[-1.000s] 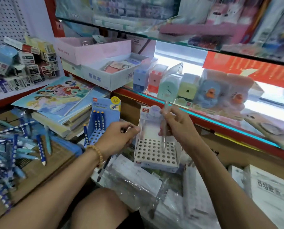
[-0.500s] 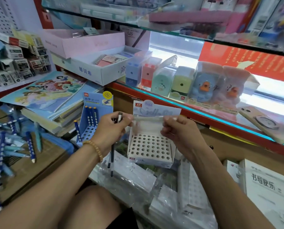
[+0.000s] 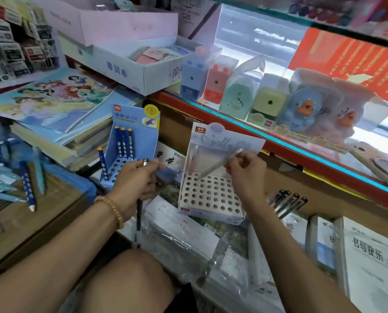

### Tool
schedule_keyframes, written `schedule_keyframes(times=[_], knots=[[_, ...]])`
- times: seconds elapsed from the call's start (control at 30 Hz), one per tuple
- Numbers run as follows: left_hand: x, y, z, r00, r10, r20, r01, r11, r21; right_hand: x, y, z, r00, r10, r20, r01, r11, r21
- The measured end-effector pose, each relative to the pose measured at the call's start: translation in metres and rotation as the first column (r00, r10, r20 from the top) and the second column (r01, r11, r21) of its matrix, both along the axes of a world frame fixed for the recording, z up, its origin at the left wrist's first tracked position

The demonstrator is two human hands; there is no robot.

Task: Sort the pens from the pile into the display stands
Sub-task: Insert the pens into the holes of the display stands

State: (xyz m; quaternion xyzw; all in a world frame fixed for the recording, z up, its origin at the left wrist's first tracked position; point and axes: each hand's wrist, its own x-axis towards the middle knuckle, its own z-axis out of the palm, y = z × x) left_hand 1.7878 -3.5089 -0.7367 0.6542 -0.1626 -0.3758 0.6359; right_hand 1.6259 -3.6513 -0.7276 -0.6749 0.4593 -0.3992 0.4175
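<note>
A moment ago the right hand (image 3: 245,170) held the pale translucent pen (image 3: 220,164) level; now its grip pinches it slanted, tip over the white perforated cardboard stand (image 3: 209,195)'s rear-left holes — insertion looks imminent. The left hand (image 3: 135,179) clasps a dark pen (image 3: 139,213) — upright.

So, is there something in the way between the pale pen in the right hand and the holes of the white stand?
Nothing visible blocks it. The right hand pinches the pale pen slanted, tip down over the back-left holes of the white stand. All visible holes look empty. The left hand holds a dark pen off to the side.
</note>
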Motion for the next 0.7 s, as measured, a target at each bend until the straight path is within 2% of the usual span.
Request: schedule_keyframes(times=[0.1, 0.27, 0.43, 0.7], knots=[[0.001, -0.004, 0.001, 0.998, 0.007, -0.056, -0.012, 0.996, -0.085, 0.01, -0.007, -0.012, 0.988, -0.004, -0.154, -0.017, 0.99, -0.137], [-0.004, -0.008, 0.005, 0.996, 0.048, -0.073, -0.057, 0.991, -0.121, 0.014, -0.009, -0.006, 0.963, -0.034, -0.267, -0.053, 0.948, -0.313], [-0.003, -0.012, 0.01, 0.993, 0.112, -0.032, -0.115, 0.986, -0.119, 0.019, -0.016, -0.004, 0.945, 0.05, -0.323, -0.155, 0.939, -0.309], [0.001, -0.011, 0.014, 0.978, 0.189, 0.093, -0.177, 0.975, -0.132, 0.025, -0.019, -0.009, 0.916, 0.015, -0.401, -0.162, 0.927, -0.337]])
